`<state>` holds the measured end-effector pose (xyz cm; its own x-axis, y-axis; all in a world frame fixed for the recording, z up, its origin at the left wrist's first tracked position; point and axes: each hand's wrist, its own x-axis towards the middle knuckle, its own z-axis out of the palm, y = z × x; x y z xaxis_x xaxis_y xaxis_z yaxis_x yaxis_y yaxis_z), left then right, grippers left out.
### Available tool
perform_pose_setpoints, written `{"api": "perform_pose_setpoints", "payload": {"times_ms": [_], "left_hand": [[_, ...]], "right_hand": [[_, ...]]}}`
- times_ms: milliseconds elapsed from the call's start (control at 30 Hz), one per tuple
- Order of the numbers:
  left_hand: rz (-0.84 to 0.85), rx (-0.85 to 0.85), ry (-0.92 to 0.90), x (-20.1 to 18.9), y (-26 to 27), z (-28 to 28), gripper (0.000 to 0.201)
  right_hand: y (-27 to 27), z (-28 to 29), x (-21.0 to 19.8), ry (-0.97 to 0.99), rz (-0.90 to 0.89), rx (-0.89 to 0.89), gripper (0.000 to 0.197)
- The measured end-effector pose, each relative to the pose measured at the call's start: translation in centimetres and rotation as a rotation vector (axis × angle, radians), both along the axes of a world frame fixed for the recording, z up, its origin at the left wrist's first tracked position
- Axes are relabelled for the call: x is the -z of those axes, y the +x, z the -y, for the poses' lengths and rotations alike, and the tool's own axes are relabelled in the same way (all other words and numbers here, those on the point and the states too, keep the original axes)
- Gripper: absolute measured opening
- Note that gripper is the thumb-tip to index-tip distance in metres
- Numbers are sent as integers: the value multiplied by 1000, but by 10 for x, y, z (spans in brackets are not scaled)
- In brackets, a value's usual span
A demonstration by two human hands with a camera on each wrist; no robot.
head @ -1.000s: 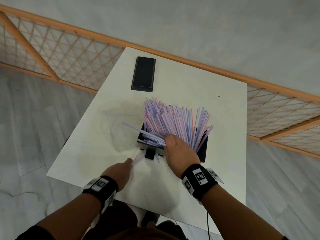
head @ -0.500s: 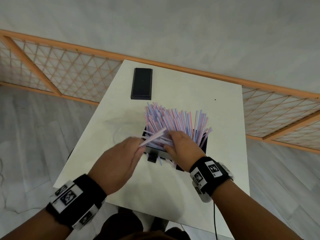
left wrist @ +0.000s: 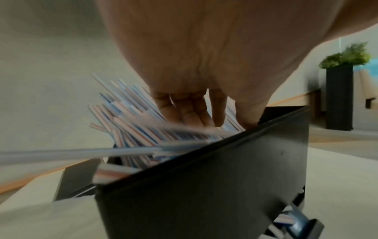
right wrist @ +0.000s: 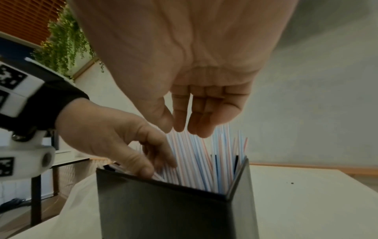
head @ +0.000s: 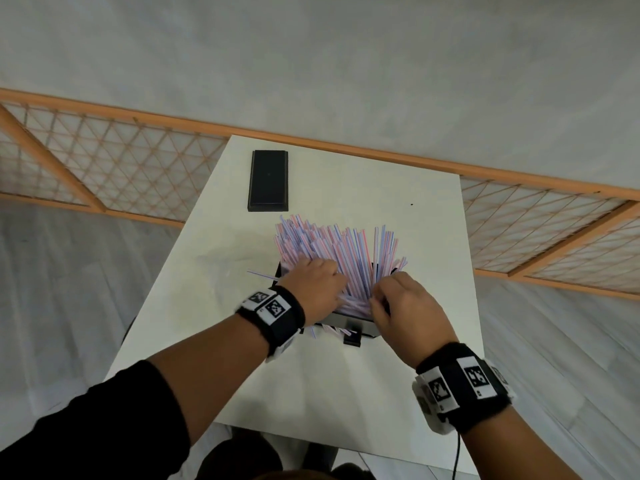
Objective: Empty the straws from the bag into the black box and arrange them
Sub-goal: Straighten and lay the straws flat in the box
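Our left hand [head: 313, 289] presses relaxed fingers [left wrist: 190, 111] into the straws [head: 341, 252] inside the black box [head: 349, 322]; our right hand [head: 403, 306] hovers above, uncurled. 1 straw [head: 261, 274] overhangs the box's left rim and could fall.

Tall black rectangular box [left wrist: 204, 186] on pale table [left wrist: 40, 218]; thin pink-and-blue striped plastic straws [left wrist: 131, 126] fanned inside, touched by left hand [left wrist: 194, 72] fingers [left wrist: 184, 111]; one blurred straw [left wrist: 61, 154] protruding sideways.
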<state>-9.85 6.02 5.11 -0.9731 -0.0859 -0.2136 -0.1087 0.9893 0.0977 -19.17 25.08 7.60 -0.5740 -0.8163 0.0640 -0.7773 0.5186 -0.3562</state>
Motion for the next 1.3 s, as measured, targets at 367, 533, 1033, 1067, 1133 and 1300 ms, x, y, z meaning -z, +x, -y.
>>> {"api": "perform_pose_setpoints", "payload": {"times_ms": [367, 533, 1033, 1067, 1133, 1300], "left_hand": [[-622, -1114, 595, 5, 52, 18, 54], [-384, -1082, 895, 32, 44, 8, 70], [-432, -223, 140, 59, 61, -13, 45], [-412, -211, 125, 64, 61, -11, 45], [-391, -197, 87, 69, 60, -10, 45], [-391, -219, 71, 68, 57, -10, 45]], "right_hand": [[25, 49, 22, 196, 256, -112, 50], [30, 66, 37, 399, 275, -87, 80], [-22, 106, 31, 1061, 377, -244, 66], [-23, 109, 28, 1104, 384, -256, 69], [-27, 113, 26, 1141, 389, -246, 66], [-27, 113, 29, 1114, 363, -228, 62]]}}
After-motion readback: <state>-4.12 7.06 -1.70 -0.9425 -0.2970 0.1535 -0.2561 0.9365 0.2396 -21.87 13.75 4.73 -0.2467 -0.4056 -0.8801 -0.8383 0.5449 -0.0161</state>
